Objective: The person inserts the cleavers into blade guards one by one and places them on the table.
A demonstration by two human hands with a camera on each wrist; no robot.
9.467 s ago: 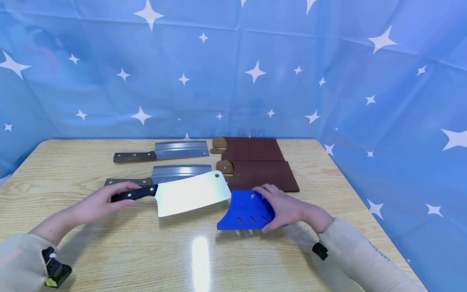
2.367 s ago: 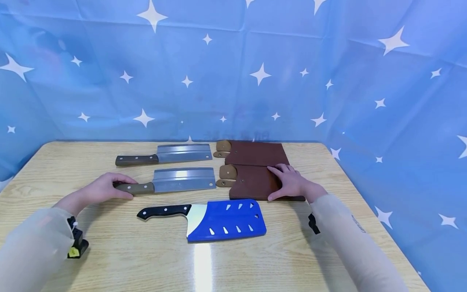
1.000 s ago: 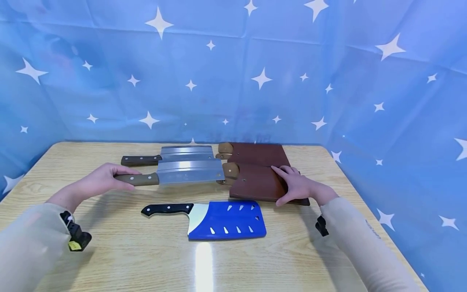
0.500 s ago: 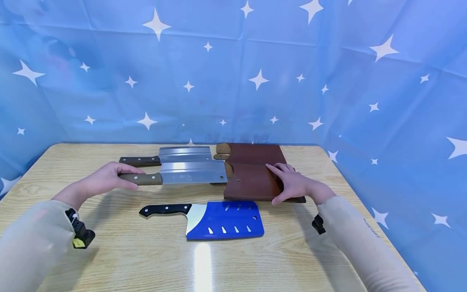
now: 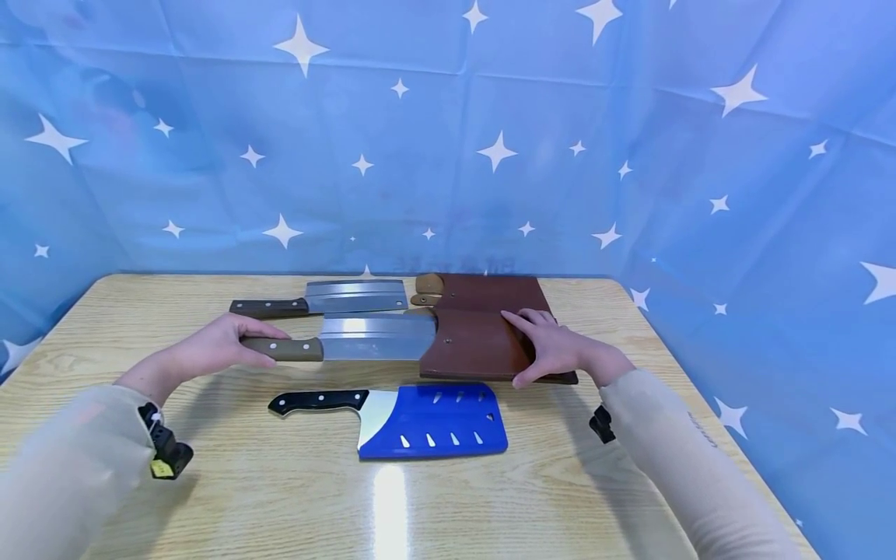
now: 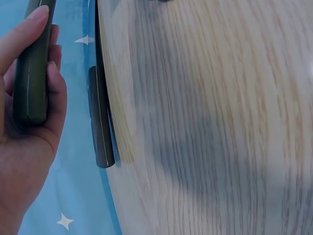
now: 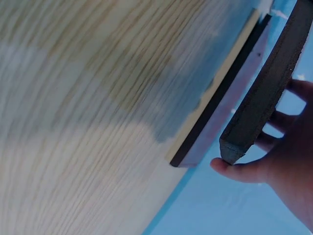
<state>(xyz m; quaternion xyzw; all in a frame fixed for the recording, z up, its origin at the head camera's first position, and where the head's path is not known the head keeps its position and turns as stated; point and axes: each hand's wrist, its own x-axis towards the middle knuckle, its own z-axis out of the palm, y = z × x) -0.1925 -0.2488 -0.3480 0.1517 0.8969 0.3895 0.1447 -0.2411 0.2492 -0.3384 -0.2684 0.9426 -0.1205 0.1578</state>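
My left hand (image 5: 213,350) grips the brown handle (image 6: 34,83) of a cleaver (image 5: 378,338), whose blade points right. The blade's far end is hidden inside a brown leather sheath (image 5: 472,346), with the snap tab behind it mostly covered. My right hand (image 5: 553,346) holds that sheath at its closed right end, thumb at the near edge and fingers over the far side. In the right wrist view the sheath (image 7: 261,88) is seen edge-on, raised off the table, with the thumb at its corner.
A black-handled cleaver in a blue slotted blade cover (image 5: 434,424) lies nearer the front. Behind my hands lie another cleaver (image 5: 357,297) and a second brown sheath (image 5: 497,292) with a tan snap strap. The wooden table (image 5: 280,498) meets a blue star-patterned cloth (image 5: 420,179).
Earlier my hands held the black-handled cleaver and blue cover, later lying joined on the table. My left hand then lifted the brown-handled cleaver and moved right, its blade entering the sheath my right hand raised.
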